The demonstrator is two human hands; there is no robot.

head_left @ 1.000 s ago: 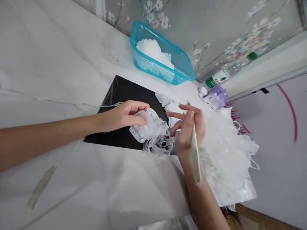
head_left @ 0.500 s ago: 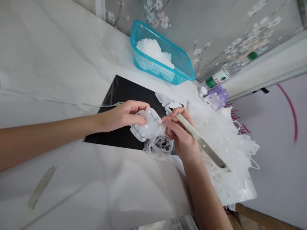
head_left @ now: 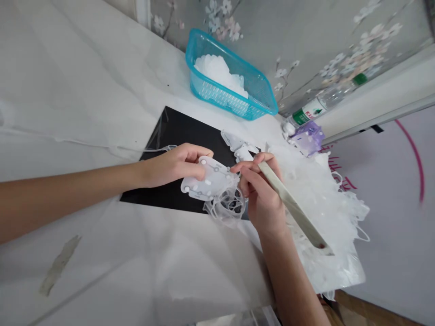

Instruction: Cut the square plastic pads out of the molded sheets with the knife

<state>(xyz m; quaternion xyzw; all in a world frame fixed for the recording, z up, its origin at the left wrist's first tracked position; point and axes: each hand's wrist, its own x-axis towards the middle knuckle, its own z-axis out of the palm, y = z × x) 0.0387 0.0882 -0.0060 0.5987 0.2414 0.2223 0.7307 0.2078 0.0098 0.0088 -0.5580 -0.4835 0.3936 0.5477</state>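
Note:
My left hand [head_left: 180,165] pinches a translucent white moulded sheet [head_left: 212,179] with small round bumps and grey markings, thumb on top. My right hand [head_left: 265,199] is closed around a long, flat, pale tool [head_left: 297,210]; its kind is unclear and its working tip is hidden by the fingers. The right fingertips are at the sheet's right edge. Just below the sheet lies a tangle of thin clear rings and strips [head_left: 226,206]. Similar translucent pieces [head_left: 234,141] rest beyond the right hand on a black mat [head_left: 180,129].
A blue basket [head_left: 234,106] holding white pieces stands against the flowered wall. To the right is a large heap of translucent white pieces [head_left: 306,181]. A plastic bottle [head_left: 312,108] and a purple packet [head_left: 309,136] are behind it. Tape [head_left: 60,265] marks the white table.
The held sheet has turned and tilted, its left end now lower. My right hand and the pale tool have shifted slightly to the right.

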